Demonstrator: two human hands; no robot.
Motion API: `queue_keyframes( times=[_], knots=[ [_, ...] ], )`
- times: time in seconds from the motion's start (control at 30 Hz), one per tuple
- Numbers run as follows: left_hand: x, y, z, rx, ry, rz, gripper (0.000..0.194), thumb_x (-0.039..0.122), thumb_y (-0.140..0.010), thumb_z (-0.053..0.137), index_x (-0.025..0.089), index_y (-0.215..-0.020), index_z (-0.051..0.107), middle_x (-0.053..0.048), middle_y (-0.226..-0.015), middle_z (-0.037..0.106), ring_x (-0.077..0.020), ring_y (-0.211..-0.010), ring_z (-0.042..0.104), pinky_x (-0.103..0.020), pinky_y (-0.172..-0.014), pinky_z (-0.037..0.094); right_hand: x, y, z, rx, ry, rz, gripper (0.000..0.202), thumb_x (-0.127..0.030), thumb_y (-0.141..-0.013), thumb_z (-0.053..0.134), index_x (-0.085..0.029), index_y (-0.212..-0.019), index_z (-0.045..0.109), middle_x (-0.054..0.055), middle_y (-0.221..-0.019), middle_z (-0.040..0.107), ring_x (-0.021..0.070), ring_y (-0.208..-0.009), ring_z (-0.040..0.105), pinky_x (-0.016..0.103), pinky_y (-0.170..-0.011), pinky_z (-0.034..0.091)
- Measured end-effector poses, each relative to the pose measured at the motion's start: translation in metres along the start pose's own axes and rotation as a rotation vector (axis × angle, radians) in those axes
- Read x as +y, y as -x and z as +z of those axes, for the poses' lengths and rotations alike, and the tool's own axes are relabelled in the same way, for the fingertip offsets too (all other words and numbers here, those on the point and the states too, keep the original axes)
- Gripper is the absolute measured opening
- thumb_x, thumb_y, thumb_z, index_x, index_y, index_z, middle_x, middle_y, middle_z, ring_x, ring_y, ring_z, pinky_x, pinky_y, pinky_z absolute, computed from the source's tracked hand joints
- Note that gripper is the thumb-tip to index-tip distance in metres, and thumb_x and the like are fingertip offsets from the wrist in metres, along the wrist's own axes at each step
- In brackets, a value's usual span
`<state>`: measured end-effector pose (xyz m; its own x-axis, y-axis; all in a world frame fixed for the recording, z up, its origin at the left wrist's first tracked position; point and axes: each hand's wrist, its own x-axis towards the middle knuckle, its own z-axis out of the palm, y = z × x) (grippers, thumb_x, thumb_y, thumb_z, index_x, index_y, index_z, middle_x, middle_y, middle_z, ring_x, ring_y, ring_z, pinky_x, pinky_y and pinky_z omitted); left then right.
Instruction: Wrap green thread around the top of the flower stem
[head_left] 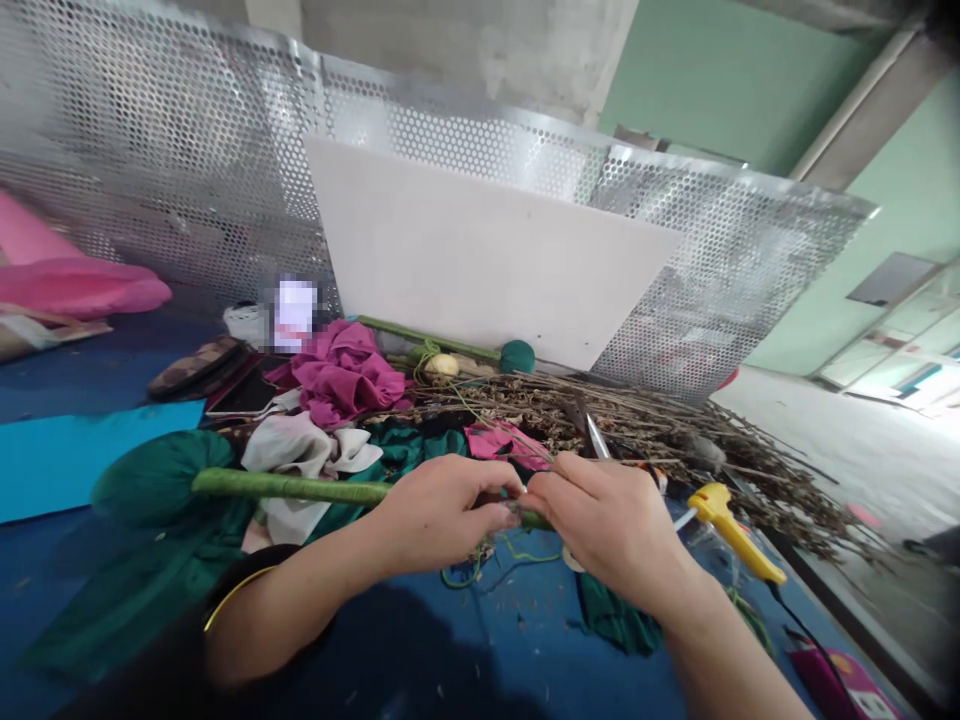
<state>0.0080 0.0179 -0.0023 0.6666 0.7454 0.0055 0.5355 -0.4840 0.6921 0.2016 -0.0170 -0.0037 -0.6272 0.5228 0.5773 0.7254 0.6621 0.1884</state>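
Note:
A long green wrapped stem (292,487) runs sideways in front of me, with a dark green cloth ball (161,480) at its left end. My left hand (442,510) is closed around the stem near its right part, thumb and fingers pinching. My right hand (604,525) meets it there, its fingers closed at the stem's right end. Whether the right fingertips also pinch thread is hidden. Loose green thread (525,553) curls on the blue table below the hands. Dark green cloth (619,615) lies under my right wrist.
Behind the hands lie magenta cloth (349,370), white cloth (292,445), scissors (596,437) and a heap of dried twigs (645,410). A yellow glue gun (731,530) with a cord is at right. A white board (480,245) leans on a perforated metal screen (217,120).

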Motion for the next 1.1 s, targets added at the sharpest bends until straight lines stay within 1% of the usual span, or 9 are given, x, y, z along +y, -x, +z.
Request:
queue_keyframes(
  times=[0.13, 0.3, 0.43, 0.57, 0.67, 0.77, 0.9, 1.0, 1.1],
  knots=[
    [-0.001, 0.000, -0.002, 0.040, -0.032, 0.016, 0.012, 0.025, -0.083, 0.055, 0.026, -0.092, 0.064, 0.005, -0.070, 0.061, -0.0140, -0.067, 0.054, -0.022, -0.059, 0.034, -0.005, 0.003, -0.001, 0.061, 0.136, -0.001, 0.033, -0.026, -0.098, 0.046, -0.020, -0.068, 0.058, -0.002, -0.059, 0.045, 0.0144, -0.051, 0.035, 0.030, -0.051, 0.023],
    [-0.002, 0.001, -0.004, 0.167, -0.083, 0.033, 0.016, 0.027, -0.086, 0.054, 0.028, -0.098, 0.065, 0.004, -0.083, 0.069, -0.0170, -0.078, 0.061, -0.024, -0.066, 0.037, -0.015, 0.002, -0.005, 0.086, 0.258, 0.032, 0.028, -0.024, -0.097, 0.046, -0.020, -0.073, 0.059, -0.001, -0.060, 0.048, 0.0156, -0.053, 0.039, 0.032, -0.053, 0.023],
    [-0.002, 0.002, -0.005, 0.254, -0.091, 0.072, 0.018, 0.028, -0.088, 0.053, 0.029, -0.102, 0.064, 0.004, -0.094, 0.071, -0.0179, -0.084, 0.063, -0.025, -0.071, 0.038, -0.029, 0.001, -0.004, 0.055, 0.336, 0.126, 0.026, -0.022, -0.096, 0.042, -0.020, -0.075, 0.057, 0.001, -0.061, 0.053, 0.0151, -0.047, 0.040, 0.033, -0.050, 0.021],
    [-0.002, 0.003, -0.006, 0.283, -0.087, 0.091, 0.020, 0.026, -0.087, 0.054, 0.029, -0.103, 0.064, 0.005, -0.099, 0.072, -0.0183, -0.085, 0.064, -0.025, -0.072, 0.039, -0.042, 0.001, 0.000, 0.034, 0.352, 0.199, 0.027, -0.018, -0.094, 0.038, -0.021, -0.070, 0.050, 0.001, -0.056, 0.053, 0.0146, -0.039, 0.041, 0.032, -0.045, 0.020],
    [-0.001, 0.003, -0.007, 0.291, -0.103, 0.068, 0.020, 0.027, -0.087, 0.054, 0.029, -0.105, 0.064, 0.004, -0.097, 0.072, -0.0193, -0.083, 0.064, -0.026, -0.072, 0.040, -0.049, 0.000, 0.003, 0.034, 0.328, 0.229, 0.028, -0.016, -0.092, 0.037, -0.022, -0.067, 0.047, 0.001, -0.054, 0.053, 0.0148, -0.036, 0.045, 0.031, -0.042, 0.022],
    [0.000, 0.003, -0.008, 0.294, -0.123, 0.040, 0.019, 0.028, -0.087, 0.054, 0.028, -0.104, 0.065, 0.003, -0.086, 0.072, -0.0190, -0.075, 0.063, -0.027, -0.072, 0.040, -0.052, -0.001, 0.007, 0.043, 0.288, 0.249, 0.028, -0.014, -0.091, 0.038, -0.023, -0.065, 0.045, -0.001, -0.052, 0.049, 0.0144, -0.035, 0.046, 0.030, -0.040, 0.023],
    [0.001, 0.004, -0.009, 0.302, -0.108, 0.031, 0.020, 0.029, -0.088, 0.054, 0.028, -0.104, 0.065, 0.004, -0.078, 0.070, -0.0180, -0.069, 0.061, -0.027, -0.071, 0.039, -0.052, -0.004, 0.011, 0.044, 0.190, 0.255, 0.028, -0.015, -0.091, 0.036, -0.023, -0.066, 0.045, -0.001, -0.053, 0.049, 0.0132, -0.039, 0.049, 0.026, -0.041, 0.027],
    [0.001, 0.006, -0.011, 0.309, -0.079, 0.044, 0.021, 0.029, -0.088, 0.055, 0.028, -0.106, 0.065, 0.004, -0.083, 0.071, -0.0176, -0.072, 0.062, -0.026, -0.072, 0.039, -0.048, -0.003, 0.014, 0.055, 0.158, 0.217, 0.025, -0.013, -0.089, 0.037, -0.023, -0.067, 0.044, -0.001, -0.054, 0.049, 0.0138, -0.041, 0.049, 0.026, -0.042, 0.028],
    [-0.001, 0.006, -0.014, 0.298, -0.056, 0.033, 0.022, 0.030, -0.087, 0.057, 0.028, -0.106, 0.066, 0.003, -0.083, 0.071, -0.0173, -0.071, 0.061, -0.026, -0.073, 0.040, -0.042, 0.000, 0.016, -0.003, 0.210, 0.127, 0.019, -0.009, -0.085, 0.039, -0.022, -0.073, 0.046, 0.000, -0.058, 0.050, 0.0153, -0.042, 0.046, 0.028, -0.042, 0.025]
  ],
)
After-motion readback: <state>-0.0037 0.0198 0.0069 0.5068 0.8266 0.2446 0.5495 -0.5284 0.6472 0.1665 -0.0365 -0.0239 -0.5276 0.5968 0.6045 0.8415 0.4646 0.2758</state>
